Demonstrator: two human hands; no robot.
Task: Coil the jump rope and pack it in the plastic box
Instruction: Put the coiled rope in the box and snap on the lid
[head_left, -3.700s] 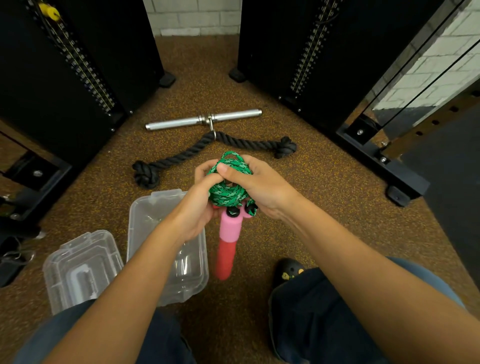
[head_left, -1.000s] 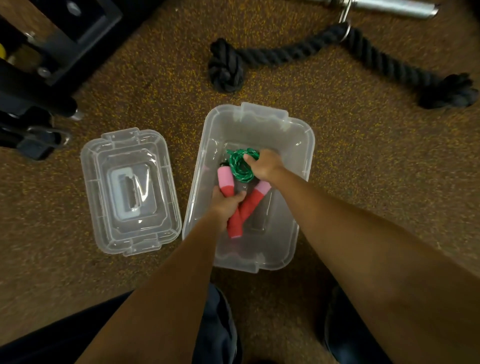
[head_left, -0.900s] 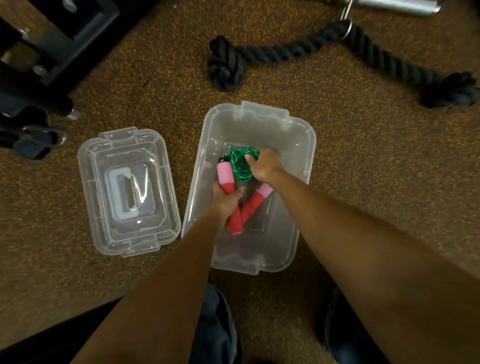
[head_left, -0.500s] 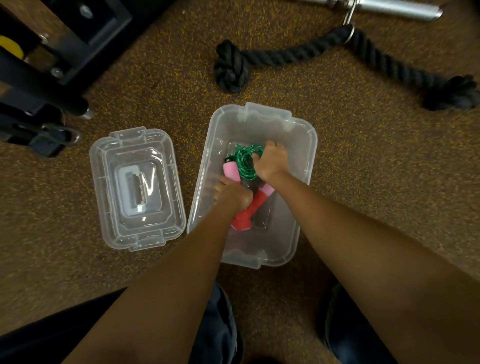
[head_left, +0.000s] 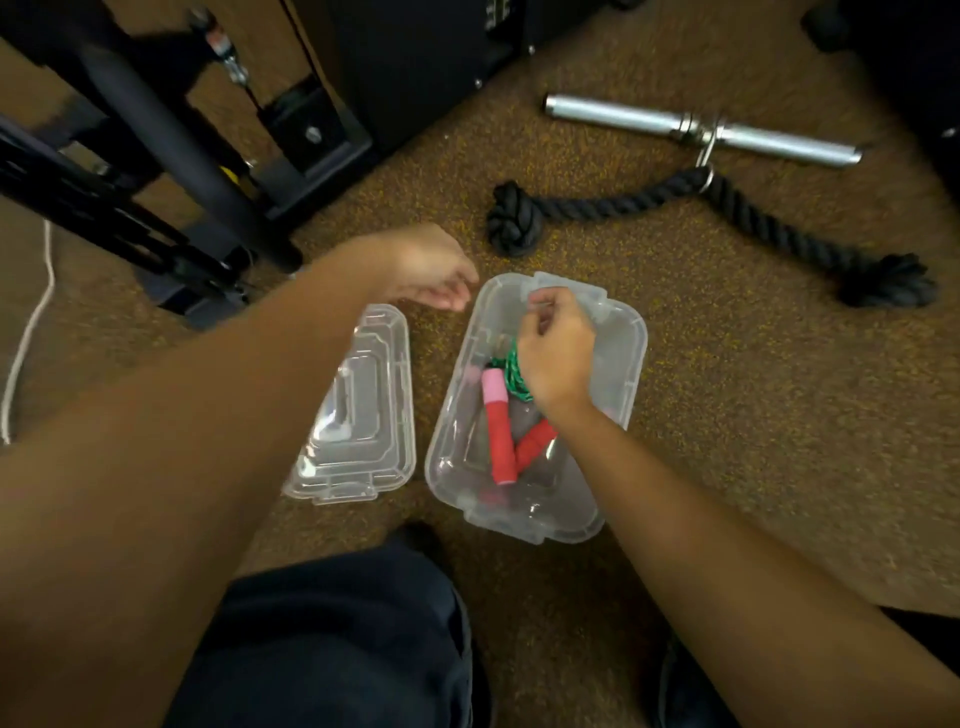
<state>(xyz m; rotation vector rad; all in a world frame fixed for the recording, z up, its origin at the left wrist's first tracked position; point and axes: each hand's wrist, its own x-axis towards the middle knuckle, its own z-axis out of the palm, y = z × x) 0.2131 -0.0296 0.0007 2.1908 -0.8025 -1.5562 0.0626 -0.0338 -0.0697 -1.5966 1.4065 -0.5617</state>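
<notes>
The clear plastic box (head_left: 635, 364) stands open on the brown floor. Inside it lies the jump rope: a green coil (head_left: 510, 375) toward the far end and two red-and-pink handles (head_left: 497, 423) crossed in a V. My right hand (head_left: 557, 358) is down in the box, its fingers curled over the coil and hiding much of it. My left hand (head_left: 435, 275) hovers outside the box by its far left corner, fingers apart and holding nothing.
The clear lid (head_left: 366, 415) lies flat just left of the box. A thick black knotted rope (head_left: 623, 200) clipped to a metal bar (head_left: 628, 120) lies beyond the box. A black machine frame (head_left: 171, 171) stands at far left, with a white cord (head_left: 26, 338) beside it.
The jump rope went from held in the air into the box. My left hand has let go of the handles and pulled out to the box's far left corner; my right hand stays on the coil.
</notes>
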